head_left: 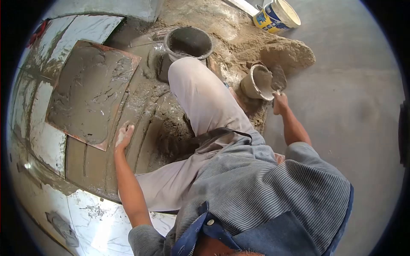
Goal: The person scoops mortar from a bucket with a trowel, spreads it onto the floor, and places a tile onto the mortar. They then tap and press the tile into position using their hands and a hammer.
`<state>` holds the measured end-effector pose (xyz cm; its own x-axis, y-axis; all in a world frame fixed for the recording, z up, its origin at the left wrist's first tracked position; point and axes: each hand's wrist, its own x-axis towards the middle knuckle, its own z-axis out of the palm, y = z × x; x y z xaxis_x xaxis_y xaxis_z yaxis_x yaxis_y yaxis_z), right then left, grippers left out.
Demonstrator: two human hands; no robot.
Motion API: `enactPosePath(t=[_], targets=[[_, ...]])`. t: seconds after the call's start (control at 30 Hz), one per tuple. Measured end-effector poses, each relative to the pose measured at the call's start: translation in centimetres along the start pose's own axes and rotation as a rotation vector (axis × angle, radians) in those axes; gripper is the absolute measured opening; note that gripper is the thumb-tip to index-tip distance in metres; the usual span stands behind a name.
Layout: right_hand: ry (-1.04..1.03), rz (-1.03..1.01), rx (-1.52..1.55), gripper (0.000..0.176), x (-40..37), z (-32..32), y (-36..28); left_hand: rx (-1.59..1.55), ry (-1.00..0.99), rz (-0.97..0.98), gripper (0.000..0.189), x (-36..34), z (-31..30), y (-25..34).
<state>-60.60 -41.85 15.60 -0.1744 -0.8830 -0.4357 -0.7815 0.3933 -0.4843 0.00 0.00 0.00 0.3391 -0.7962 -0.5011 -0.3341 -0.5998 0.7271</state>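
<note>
My right hand (280, 102) is closed round the handle of a trowel (278, 77), whose blade is beside the rim of a small bucket (251, 85) with wet grey mortar in it. My left hand (124, 134) is near the right edge of a mortar-covered tile (87, 94), above the wet mortar bed (145, 100). Its fingers look bent and whitish with mortar; whether they hold anything is too small to tell.
A larger dark bucket (188, 42) stands beyond my raised knee. Behind the small bucket lies a sand heap (284, 53), with a labelled pail (277, 16) at the top. White marbled tiles (92, 213) lie at lower left; a cloth (62, 228) is on them.
</note>
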Motion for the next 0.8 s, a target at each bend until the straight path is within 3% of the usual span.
enactPosePath(t=[0.07, 0.1, 0.17, 0.2, 0.27, 0.4, 0.5, 0.57, 0.7, 0.8], targets=[[0.365, -0.036, 0.409, 0.029, 0.6, 3.7, 4.0, -0.289, 0.042, -0.132, 0.066, -2.0, -0.2, -4.8], [0.284, 0.099, 0.701, 0.031, 1.9, 3.0, 1.6, -0.292, 0.05, -0.13, 0.066, -0.2, 0.6, -1.5], [0.408, 0.263, 0.75, 0.036, 5.6, 5.1, 3.2, -0.457, 0.201, -0.196, 0.07, -1.9, -0.9, 0.0], [0.393, 0.275, 0.756, 0.036, 6.1, 6.1, 2.5, -0.442, 0.21, -0.203, 0.07, -2.3, -1.6, 0.4], [0.501, 0.339, 1.005, 0.052, 5.8, 7.1, 1.3, -0.582, 0.388, -0.228, 0.074, -3.0, -2.4, 1.3], [0.498, 0.343, 1.154, 0.049, 8.4, 8.2, 1.0, -0.728, 0.471, -0.205, 0.077, -4.8, -3.7, 5.2], [0.544, 0.28, 1.165, 0.048, 9.2, 7.8, -1.4, -0.754, 0.502, -0.205, 0.074, -5.5, -4.0, 8.1], [0.68, 0.05, 1.152, 0.042, 8.8, 6.6, -5.7, -0.744, 0.498, -0.185, 0.073, -5.5, -4.2, 10.5], [0.66, -0.277, 0.952, 0.033, 9.1, 2.4, -11.9, -0.766, 0.478, -0.087, 0.069, -3.7, -4.1, 16.9], [0.407, -0.421, 0.901, 0.029, 2.9, -1.0, -18.5, -0.795, 0.424, 0.087, 0.063, -1.3, -2.7, 23.2]])
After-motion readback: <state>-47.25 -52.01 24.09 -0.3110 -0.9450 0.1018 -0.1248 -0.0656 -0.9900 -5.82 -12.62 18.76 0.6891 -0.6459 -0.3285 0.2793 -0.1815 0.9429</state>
